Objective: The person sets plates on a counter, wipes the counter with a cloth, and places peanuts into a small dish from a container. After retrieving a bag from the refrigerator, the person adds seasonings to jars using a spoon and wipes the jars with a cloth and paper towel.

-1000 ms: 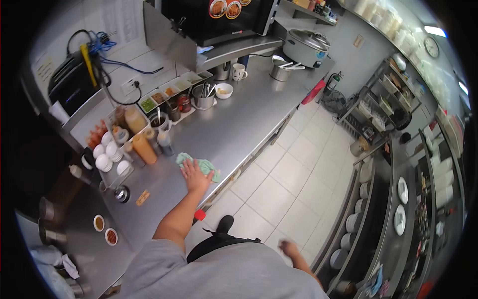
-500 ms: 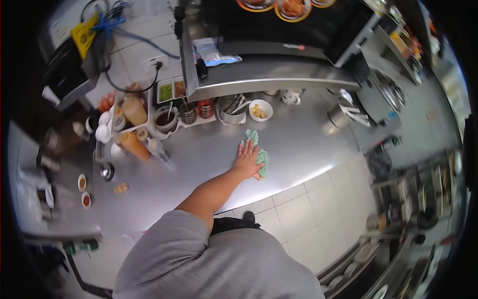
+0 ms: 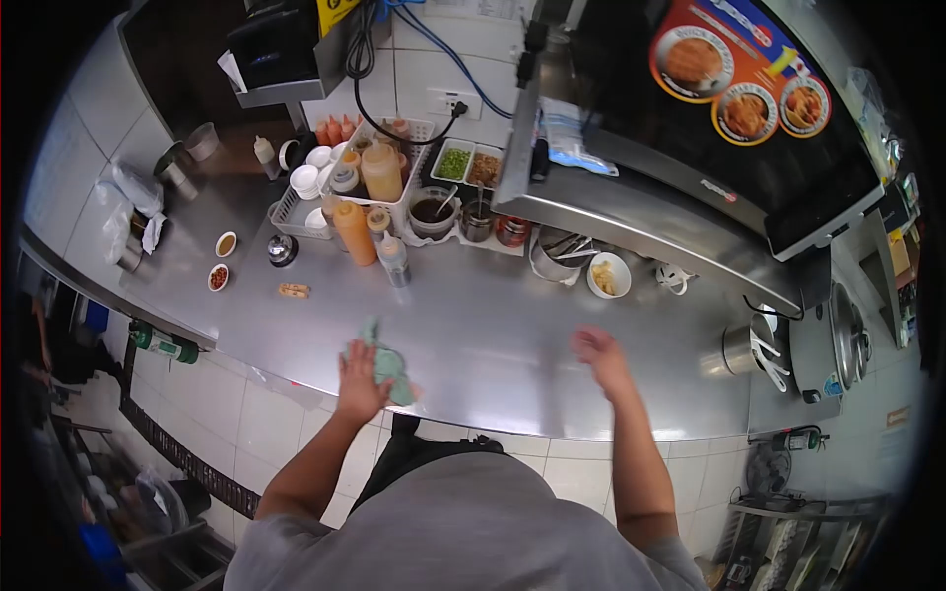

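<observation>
My left hand (image 3: pixel 363 382) lies flat on a crumpled green cloth (image 3: pixel 392 374), close to the front edge of the steel counter (image 3: pixel 483 345). Its fingers are stretched out, and much of the cloth shows to the right of them. Over the right half of the counter is my right hand (image 3: pixel 599 355), smeared by motion, with no object visible in it. A white bowl (image 3: pixel 608 276) of pale yellow pieces stands behind that hand. Farther back from my left hand are a clear squeeze bottle (image 3: pixel 394 262) and an orange squeeze bottle (image 3: pixel 353 234).
A white basket (image 3: pixel 419 138) holds several bottles. Two small sauce dishes (image 3: pixel 219 277), a bell (image 3: pixel 282 250) and a small wrapped item (image 3: pixel 294 291) lie left. A pot of utensils (image 3: pixel 564 258) and steel container (image 3: pixel 746 350) stand right, below the overhanging oven (image 3: pixel 670 231).
My left hand and the cloth have moved left along the counter, toward its front edge. My right hand has come into view. The camera has turned, showing more of the left side.
</observation>
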A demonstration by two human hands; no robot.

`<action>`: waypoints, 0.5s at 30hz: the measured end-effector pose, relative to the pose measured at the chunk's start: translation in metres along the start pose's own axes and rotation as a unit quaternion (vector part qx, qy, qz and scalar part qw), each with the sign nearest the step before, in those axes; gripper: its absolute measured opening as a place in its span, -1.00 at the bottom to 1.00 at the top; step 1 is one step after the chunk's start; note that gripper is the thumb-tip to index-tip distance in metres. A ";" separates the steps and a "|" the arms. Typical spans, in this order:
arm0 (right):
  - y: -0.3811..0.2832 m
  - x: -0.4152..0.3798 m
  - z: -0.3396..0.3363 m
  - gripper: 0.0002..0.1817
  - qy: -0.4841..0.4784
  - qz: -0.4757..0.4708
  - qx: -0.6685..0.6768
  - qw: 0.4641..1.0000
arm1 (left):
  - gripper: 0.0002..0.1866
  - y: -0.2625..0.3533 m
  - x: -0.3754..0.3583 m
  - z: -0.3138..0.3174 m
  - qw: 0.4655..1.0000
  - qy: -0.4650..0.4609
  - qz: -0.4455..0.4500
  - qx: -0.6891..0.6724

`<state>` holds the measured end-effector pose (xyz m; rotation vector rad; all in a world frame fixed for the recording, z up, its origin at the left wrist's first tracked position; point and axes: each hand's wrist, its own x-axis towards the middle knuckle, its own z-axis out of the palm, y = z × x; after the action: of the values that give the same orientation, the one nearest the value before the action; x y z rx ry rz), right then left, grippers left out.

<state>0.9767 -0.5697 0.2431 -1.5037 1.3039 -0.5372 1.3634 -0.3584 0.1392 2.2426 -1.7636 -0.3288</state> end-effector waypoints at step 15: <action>-0.112 0.236 0.241 -0.12 0.381 -0.095 -0.115 0.913 | -0.15 -0.050 0.029 -0.033 0.994 0.006 0.015 -0.110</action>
<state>1.3021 -0.7012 0.1871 -1.6952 1.8684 -1.2175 1.4267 -0.3733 0.1528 2.0582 -1.6641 -0.4764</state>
